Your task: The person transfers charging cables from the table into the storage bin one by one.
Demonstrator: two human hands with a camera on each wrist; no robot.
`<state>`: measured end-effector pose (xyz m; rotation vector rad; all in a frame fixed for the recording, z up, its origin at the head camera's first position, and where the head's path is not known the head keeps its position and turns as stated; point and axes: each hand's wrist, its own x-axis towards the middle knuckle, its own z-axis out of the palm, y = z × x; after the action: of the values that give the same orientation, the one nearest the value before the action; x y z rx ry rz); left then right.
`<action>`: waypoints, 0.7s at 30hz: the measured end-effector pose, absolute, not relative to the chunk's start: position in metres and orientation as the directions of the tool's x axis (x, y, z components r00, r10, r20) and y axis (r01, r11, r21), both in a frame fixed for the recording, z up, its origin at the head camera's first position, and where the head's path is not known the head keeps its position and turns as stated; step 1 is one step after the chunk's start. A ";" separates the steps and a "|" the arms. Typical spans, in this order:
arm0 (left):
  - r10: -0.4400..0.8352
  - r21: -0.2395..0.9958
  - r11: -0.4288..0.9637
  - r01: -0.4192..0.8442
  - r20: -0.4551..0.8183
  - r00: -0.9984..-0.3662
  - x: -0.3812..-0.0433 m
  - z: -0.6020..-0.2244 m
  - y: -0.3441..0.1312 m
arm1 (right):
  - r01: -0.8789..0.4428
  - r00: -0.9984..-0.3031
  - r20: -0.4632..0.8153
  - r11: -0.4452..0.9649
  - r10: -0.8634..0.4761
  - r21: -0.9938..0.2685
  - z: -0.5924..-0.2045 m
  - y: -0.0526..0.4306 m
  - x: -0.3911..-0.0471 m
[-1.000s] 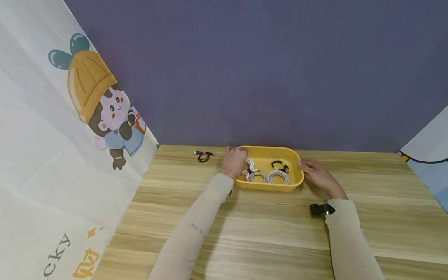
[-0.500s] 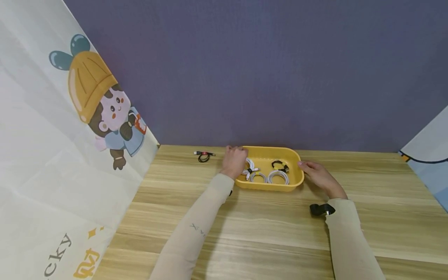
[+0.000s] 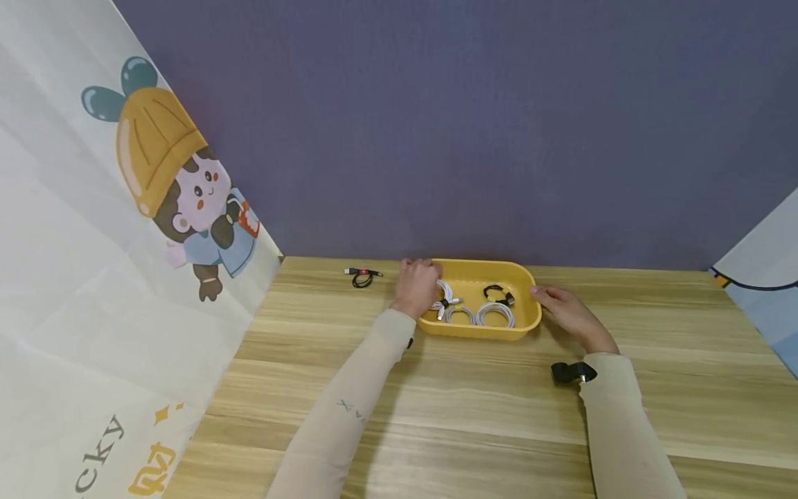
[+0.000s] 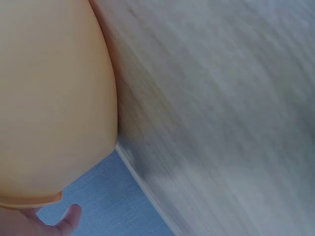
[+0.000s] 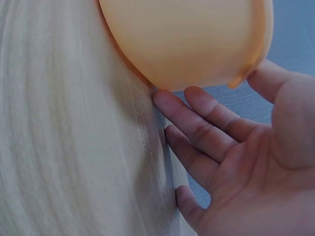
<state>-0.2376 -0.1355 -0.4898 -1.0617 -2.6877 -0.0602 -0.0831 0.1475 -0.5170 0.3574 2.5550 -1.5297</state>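
A yellow plastic storage bin stands on the table in the head view, holding several coiled cables. At its left lies a white cable with a black tie, partly hidden by a hand. Two pale coils, a smaller cable and a larger cable, sit along the near wall. A short black cable with a yellow tie lies at right. My left hand grips the bin's left end, most fingers hidden. My right hand holds the right end, thumb at the rim and fingertips against the outer wall.
Left of the bin, a black USB cable with a red tie lies on the wooden table. A dark blue panel rises right behind the bin. A white printed sheet hangs at the left.
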 end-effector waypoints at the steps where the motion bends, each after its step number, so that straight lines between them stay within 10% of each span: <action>1: 0.667 -0.043 0.732 0.680 0.248 -0.702 -0.238 -0.490 -0.136 | 0.275 -0.961 -0.242 0.454 0.130 -0.847 -0.517 0.148 -0.083; 21: 0.561 0.354 0.635 0.686 0.399 -0.725 -0.241 -0.497 -0.144 | 0.275 -0.961 -0.241 0.452 0.132 -0.849 -0.518 0.148 -0.083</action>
<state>-0.2410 -0.1440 -0.4969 -1.0140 -2.6062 -0.7185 -0.0834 0.1480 -0.5175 0.3602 2.5541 -1.5337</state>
